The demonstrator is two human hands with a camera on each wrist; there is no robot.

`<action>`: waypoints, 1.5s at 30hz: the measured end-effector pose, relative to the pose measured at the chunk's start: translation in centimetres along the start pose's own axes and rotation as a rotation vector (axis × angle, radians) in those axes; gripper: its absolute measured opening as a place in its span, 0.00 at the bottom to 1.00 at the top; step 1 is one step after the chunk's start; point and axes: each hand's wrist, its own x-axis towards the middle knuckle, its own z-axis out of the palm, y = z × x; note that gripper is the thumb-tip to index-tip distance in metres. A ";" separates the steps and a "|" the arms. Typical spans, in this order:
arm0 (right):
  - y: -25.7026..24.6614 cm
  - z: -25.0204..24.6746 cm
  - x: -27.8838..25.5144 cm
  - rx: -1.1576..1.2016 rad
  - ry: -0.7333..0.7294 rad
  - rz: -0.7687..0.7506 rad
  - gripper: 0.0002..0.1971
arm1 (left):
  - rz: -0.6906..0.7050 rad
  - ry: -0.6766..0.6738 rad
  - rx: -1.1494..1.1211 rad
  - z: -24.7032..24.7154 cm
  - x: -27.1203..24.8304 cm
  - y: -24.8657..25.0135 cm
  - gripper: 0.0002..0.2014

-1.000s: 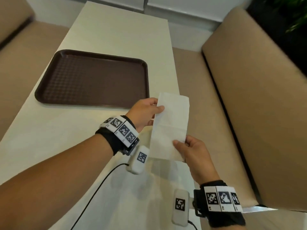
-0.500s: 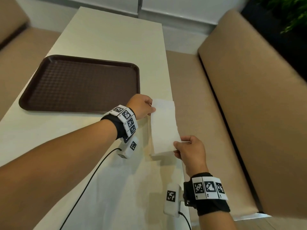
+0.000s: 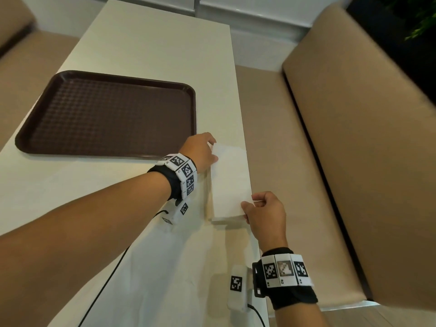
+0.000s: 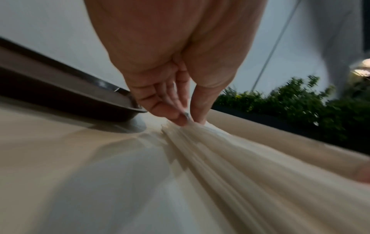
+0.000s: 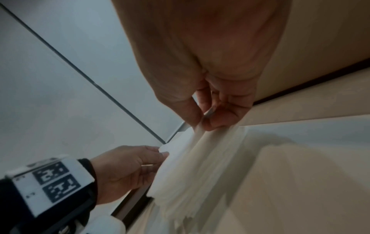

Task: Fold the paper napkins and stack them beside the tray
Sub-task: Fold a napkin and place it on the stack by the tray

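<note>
Napkin [image 3: 230, 182] lay in the lower middle of the head view, on a stack just right of the tray [image 3: 106, 114], its long axis running up and down the frame along the table [image 3: 146, 50] edge; the left hand [image 3: 200, 152] pinched its upper-left corner and the right hand [image 3: 264, 213] its lower-right corner, equally near. In the left wrist view, thumb and fingers [image 4: 172, 114] were closed on the paper's corner at centre frame, the sheet stretching toward lower right. In the right wrist view, the right thumb and fingertips [image 5: 216, 121] nipped the corner above the layered stack [image 5: 190, 182]. Releasing both together would likely keep it square.
</note>
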 end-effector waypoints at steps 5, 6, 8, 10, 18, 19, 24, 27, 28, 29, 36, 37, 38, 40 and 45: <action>0.0 -0.3 -1.2 -0.285 0.111 -0.247 0.27 | 0.210 0.005 0.249 0.4 -0.9 0.5 0.28; 0.0 -0.3 -1.4 -0.327 0.111 -0.354 0.29 | 0.259 -0.034 0.306 0.4 -0.9 0.5 0.27; 0.3 0.3 -1.5 -0.413 0.023 -0.514 0.33 | 0.335 -0.140 0.448 0.7 -0.9 0.6 0.29; 0.5 1.1 -1.3 -0.505 -0.099 -0.548 0.36 | 0.358 -0.251 0.596 1.3 -0.7 0.6 0.31; 1.5 3.9 0.0 -0.830 -0.353 -0.365 0.40 | 0.260 -0.452 0.828 3.4 0.1 0.2 0.31; 1.6 3.9 0.2 -0.846 -0.359 -0.357 0.40 | 0.253 -0.458 0.832 3.3 0.1 0.3 0.32; 0.4 3.2 -0.2 -0.818 -0.387 -0.316 0.41 | 0.253 -0.414 0.690 0.7 -2.2 1.7 0.34; -0.3 2.1 -2.2 -0.730 -0.283 -0.384 0.42 | 0.292 -0.339 0.606 -3.2 -5.3 1.8 0.34; -0.3 1.9 -3.3 -0.682 -0.243 -0.423 0.41 | 0.293 -0.316 0.573 -4.7 -6.8 1.3 0.34; -0.2 1.7 -4.8 -0.632 -0.207 -0.467 0.38 | 0.287 -0.293 0.540 -6.3 -8.4 0.5 0.34; 2.0 6.1 -16.5 -0.412 -0.395 -0.457 0.16 | 0.021 -0.223 0.488 -15.6 -22.9 -11.0 0.22; 2.0 7.3 -17.5 -0.443 -0.460 -0.393 0.17 | -0.035 -0.236 0.496 -16.2 -25.2 -13.2 0.22; 1.9 8.4 -18.2 -0.485 -0.507 -0.338 0.18 | -0.085 -0.255 0.502 -16.6 -27.5 -15.2 0.22; 1.8 10.2 -19.2 -0.560 -0.543 -0.263 0.21 | -0.143 -0.303 0.497 -16.8 -31.7 -18.7 0.24; 1.1 12.4 -20.2 -0.560 -0.452 -0.190 0.21 | -0.141 -0.344 0.443 -14.5 -38.2 -23.4 0.36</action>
